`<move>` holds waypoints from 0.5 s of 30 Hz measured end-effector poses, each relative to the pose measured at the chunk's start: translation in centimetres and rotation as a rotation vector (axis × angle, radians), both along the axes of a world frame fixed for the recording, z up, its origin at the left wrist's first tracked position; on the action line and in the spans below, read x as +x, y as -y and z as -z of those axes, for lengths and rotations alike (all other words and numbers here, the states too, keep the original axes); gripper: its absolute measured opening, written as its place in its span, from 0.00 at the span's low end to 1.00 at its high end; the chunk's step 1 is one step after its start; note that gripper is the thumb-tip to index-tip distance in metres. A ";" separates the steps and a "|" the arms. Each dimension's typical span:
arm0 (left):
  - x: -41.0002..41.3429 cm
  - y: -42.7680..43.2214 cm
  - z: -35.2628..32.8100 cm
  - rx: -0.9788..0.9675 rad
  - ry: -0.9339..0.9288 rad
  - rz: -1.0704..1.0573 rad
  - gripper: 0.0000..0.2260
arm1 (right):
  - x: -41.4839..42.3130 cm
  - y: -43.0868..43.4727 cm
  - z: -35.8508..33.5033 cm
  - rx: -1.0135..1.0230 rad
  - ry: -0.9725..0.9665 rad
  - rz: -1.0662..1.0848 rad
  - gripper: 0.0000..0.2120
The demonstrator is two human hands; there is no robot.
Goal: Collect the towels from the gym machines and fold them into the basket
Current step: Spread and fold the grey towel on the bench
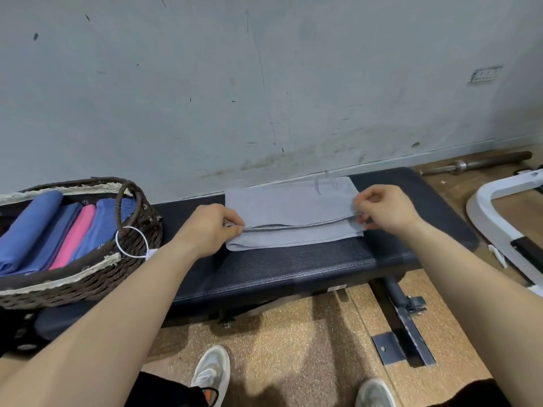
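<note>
A grey towel (291,210) lies partly folded on the black padded bench (293,268), its upper layer doubled over the lower one. My left hand (208,227) pinches the left end of the folded edge. My right hand (382,210) pinches the right end of that same edge. At the left stands a brown wicker basket (88,280) with a lace-trimmed lining. Inside it lie several folded towels: blue ones (26,227) and a pink one (76,236).
A grey scuffed wall runs right behind the bench. A steel barbell (476,164) lies on the floor at the far right by the wall. A white machine frame (499,224) stands at the right. The bench's metal foot (405,327) and my shoes are below on the cork floor.
</note>
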State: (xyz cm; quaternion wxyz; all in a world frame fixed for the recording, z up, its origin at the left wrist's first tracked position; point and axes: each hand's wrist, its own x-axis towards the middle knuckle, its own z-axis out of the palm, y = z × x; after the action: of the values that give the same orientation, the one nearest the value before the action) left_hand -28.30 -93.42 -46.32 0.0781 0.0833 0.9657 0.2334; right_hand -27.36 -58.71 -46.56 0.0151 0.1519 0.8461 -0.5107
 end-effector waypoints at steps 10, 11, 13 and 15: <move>1.3 -0.1 -1.0 0.031 -0.152 -0.003 0.02 | 1.8 -0.9 -0.3 0.290 -0.050 -0.094 0.05; 1.3 -0.2 -1.1 0.006 -0.139 0.011 0.02 | 1.9 -1.0 -0.4 0.330 -0.054 -0.115 0.04; 1.4 -0.2 -1.1 -0.063 -0.078 0.052 0.02 | 2.0 -1.3 -0.2 0.406 -0.036 -0.166 0.04; 1.4 -0.2 -0.7 -0.171 -0.029 0.107 0.02 | 2.1 -1.4 0.4 0.474 0.004 -0.217 0.04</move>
State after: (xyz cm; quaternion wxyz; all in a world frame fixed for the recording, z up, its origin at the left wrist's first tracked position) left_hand -26.94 -93.18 -45.62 0.0833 0.1310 0.9772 0.1446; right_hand -25.24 -57.26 -47.00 0.0355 0.0604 0.9535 -0.2932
